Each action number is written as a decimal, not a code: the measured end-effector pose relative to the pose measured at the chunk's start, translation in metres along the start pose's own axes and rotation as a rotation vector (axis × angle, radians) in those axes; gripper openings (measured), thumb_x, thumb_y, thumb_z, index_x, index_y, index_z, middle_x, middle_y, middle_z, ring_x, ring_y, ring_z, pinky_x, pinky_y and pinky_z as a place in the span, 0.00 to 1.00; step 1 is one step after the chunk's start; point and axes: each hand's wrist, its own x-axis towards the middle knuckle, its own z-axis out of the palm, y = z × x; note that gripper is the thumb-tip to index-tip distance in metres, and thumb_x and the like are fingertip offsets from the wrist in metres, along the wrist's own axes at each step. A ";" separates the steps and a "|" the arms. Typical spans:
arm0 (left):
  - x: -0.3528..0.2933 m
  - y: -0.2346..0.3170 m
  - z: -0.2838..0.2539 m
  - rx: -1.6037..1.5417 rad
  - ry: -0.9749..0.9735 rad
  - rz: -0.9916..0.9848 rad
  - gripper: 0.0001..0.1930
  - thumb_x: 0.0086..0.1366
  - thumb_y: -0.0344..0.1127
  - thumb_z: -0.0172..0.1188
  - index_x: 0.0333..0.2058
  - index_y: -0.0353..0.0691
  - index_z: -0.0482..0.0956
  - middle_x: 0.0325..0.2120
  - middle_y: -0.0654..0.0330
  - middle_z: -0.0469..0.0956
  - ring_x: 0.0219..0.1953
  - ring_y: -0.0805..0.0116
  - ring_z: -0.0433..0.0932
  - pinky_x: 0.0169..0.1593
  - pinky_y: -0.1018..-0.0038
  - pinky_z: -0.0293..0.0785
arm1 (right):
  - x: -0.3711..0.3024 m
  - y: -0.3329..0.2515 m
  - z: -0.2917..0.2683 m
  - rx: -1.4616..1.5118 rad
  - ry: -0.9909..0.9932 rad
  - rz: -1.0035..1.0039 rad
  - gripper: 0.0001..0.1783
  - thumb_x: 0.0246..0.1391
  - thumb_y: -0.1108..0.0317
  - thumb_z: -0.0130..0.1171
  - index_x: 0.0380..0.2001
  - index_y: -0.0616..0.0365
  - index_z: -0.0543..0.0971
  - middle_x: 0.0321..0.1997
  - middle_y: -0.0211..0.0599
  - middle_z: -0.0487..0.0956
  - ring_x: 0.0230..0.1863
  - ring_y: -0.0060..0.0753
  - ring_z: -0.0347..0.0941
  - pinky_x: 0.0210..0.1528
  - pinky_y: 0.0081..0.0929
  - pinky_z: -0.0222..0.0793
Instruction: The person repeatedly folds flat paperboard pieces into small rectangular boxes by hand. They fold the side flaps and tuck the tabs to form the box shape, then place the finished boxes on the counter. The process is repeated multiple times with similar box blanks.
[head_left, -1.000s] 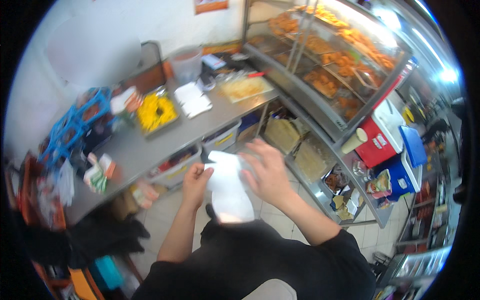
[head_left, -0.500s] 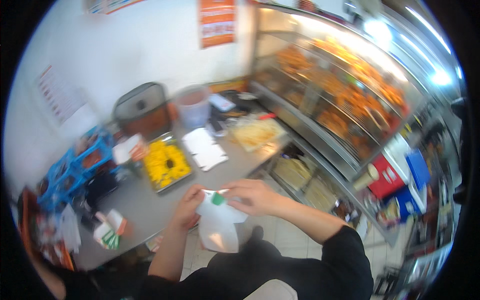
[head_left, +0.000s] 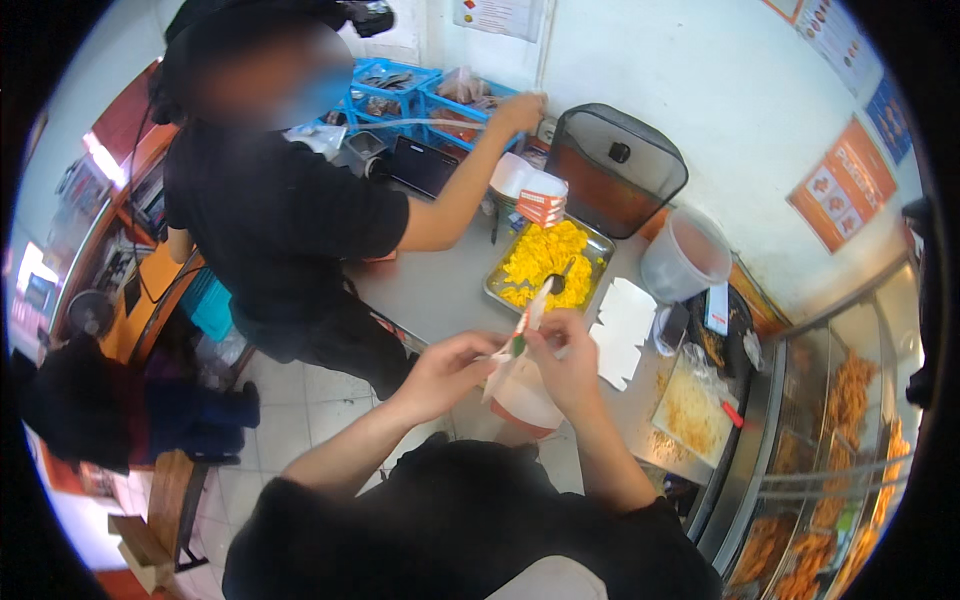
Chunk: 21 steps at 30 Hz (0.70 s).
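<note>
In front of my body I hold a white paper food box (head_left: 530, 398), partly folded, with orange and green print on its outside. My left hand (head_left: 445, 378) pinches the box's left side. On the other side, my right hand (head_left: 567, 362) grips a raised flap between thumb and fingers. Just beyond my hands, a metal tray (head_left: 492, 284) holds yellow shredded food (head_left: 545, 258) with a dark spoon (head_left: 560, 280) in it. To the right of the tray lies flat white box card (head_left: 624, 325) on the grey table (head_left: 400, 290).
A co-worker (head_left: 270, 220) stands at the left, one arm reaching over the table. Folded boxes (head_left: 530, 185), blue baskets (head_left: 430, 105), a mesh cover (head_left: 620, 165) and a clear bucket (head_left: 685, 255) line the back. A cutting board (head_left: 692, 410) and fried-food display case (head_left: 830, 450) are at right.
My view has swung left, bringing the co-worker into sight. The box in my hands has been turned, and its flap now stands up between my hands.
</note>
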 end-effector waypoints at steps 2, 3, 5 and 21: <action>-0.014 0.004 0.019 0.013 0.147 0.039 0.06 0.73 0.24 0.60 0.47 0.34 0.80 0.60 0.50 0.79 0.61 0.65 0.76 0.65 0.67 0.71 | 0.010 0.004 -0.007 0.494 -0.365 0.278 0.11 0.63 0.73 0.67 0.46 0.63 0.80 0.43 0.34 0.84 0.43 0.25 0.79 0.47 0.25 0.74; -0.020 0.002 0.032 -0.001 0.208 0.077 0.07 0.73 0.23 0.60 0.47 0.33 0.80 0.60 0.49 0.78 0.61 0.65 0.76 0.65 0.66 0.72 | 0.015 0.007 -0.012 0.531 -0.473 0.317 0.11 0.66 0.72 0.64 0.49 0.65 0.80 0.44 0.32 0.85 0.43 0.19 0.80 0.47 0.21 0.75; -0.032 -0.012 0.060 0.001 0.340 0.131 0.06 0.73 0.23 0.60 0.46 0.34 0.80 0.60 0.48 0.78 0.62 0.63 0.76 0.66 0.65 0.71 | 0.018 0.017 -0.027 0.594 -0.628 0.271 0.10 0.67 0.72 0.64 0.48 0.64 0.81 0.44 0.33 0.85 0.45 0.20 0.80 0.48 0.21 0.75; -0.069 -0.103 0.252 0.590 1.309 0.472 0.07 0.72 0.23 0.62 0.46 0.30 0.82 0.59 0.45 0.77 0.63 0.55 0.76 0.65 0.62 0.74 | -0.075 0.023 -0.070 0.564 -0.552 -0.359 0.10 0.56 0.78 0.68 0.41 0.60 0.81 0.40 0.43 0.84 0.40 0.43 0.84 0.42 0.32 0.78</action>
